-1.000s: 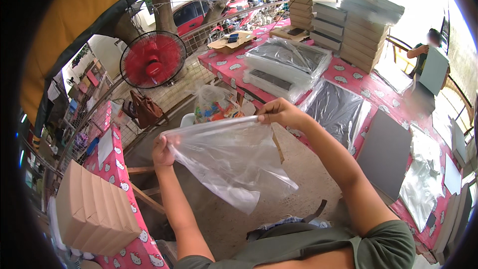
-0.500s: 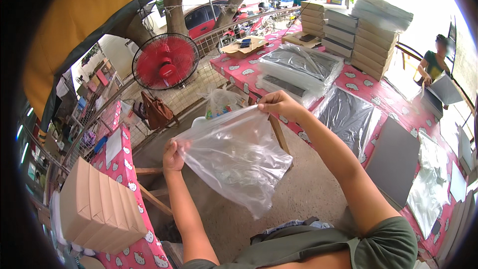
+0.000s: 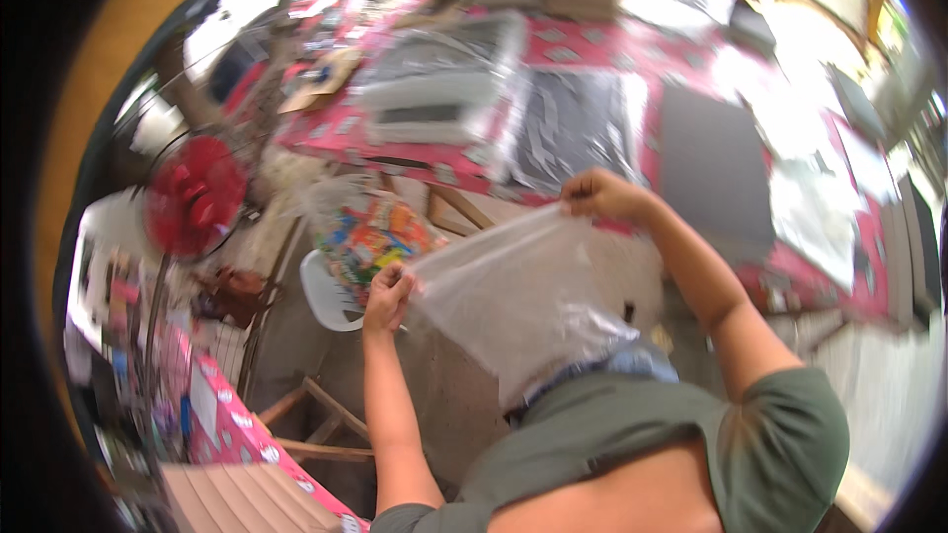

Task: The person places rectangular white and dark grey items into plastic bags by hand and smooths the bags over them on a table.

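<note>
A clear plastic bag hangs stretched between my two hands in front of my body. My left hand pinches its upper left corner. The upper right corner is gripped by my right hand, held higher and farther away, close to the near edge of the pink table. The bag looks flat, with nothing seen inside it, and its lower end reaches my clothing. Beyond my right hand lies a dark flat board in clear plastic, with a bare grey board to its right. The picture is smeared by motion.
A pink patterned table bears wrapped boards and tall stacks behind. Loose plastic bags lie at its right. A white tub with colourful wrappers, a red fan and a wooden stool are at left; tan stacked boxes stand nearest.
The view has swung to the right, so the table and boards sit farther left. Both hands keep hold of the bag, which hangs closer to my body and is spread flatter.
</note>
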The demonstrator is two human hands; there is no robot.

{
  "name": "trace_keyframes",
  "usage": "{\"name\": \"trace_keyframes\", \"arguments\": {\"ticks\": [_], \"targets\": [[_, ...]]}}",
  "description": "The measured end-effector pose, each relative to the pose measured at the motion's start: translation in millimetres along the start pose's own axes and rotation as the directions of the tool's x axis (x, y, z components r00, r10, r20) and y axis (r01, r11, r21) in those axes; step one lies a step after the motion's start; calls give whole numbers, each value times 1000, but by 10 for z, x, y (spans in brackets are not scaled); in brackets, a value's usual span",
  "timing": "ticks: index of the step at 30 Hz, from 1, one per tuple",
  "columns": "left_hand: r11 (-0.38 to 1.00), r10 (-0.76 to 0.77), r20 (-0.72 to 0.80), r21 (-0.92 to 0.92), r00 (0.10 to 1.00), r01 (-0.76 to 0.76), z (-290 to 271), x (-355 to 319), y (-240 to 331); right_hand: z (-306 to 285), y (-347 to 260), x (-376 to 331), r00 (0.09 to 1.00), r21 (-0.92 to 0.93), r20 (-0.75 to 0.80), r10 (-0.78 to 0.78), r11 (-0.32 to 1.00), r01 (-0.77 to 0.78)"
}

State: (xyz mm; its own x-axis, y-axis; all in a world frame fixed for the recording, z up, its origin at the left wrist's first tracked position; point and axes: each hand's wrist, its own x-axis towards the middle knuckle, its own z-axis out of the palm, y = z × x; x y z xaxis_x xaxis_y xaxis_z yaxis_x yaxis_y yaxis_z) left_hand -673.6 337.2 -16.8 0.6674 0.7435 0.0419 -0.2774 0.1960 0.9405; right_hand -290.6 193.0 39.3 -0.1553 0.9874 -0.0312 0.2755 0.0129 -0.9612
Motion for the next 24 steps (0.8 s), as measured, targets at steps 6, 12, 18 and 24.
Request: {"name": "trace_keyframes", "arguments": {"ticks": [6, 12, 18, 24], "targets": [[953, -302, 180, 91, 936, 290, 1476, 719, -1360, -163, 692, -2022, 719, 183, -625, 305, 952, -245], [954, -290, 189, 136, 938, 267, 2996, 843, -1659, -22, 1005, -3088, 147, 210, -947, 286, 895, -393], [949, -70, 29, 310, 997, 57, 3551, 1068, -1808, -440, 974, -3047, -85, 71, -996, 15, 706, -705], [860, 65, 31, 506, 997, -72, 3642, 1070, -1715, -551, 828, -2804, -63, 119, -988, 140, 443, -889]]}}
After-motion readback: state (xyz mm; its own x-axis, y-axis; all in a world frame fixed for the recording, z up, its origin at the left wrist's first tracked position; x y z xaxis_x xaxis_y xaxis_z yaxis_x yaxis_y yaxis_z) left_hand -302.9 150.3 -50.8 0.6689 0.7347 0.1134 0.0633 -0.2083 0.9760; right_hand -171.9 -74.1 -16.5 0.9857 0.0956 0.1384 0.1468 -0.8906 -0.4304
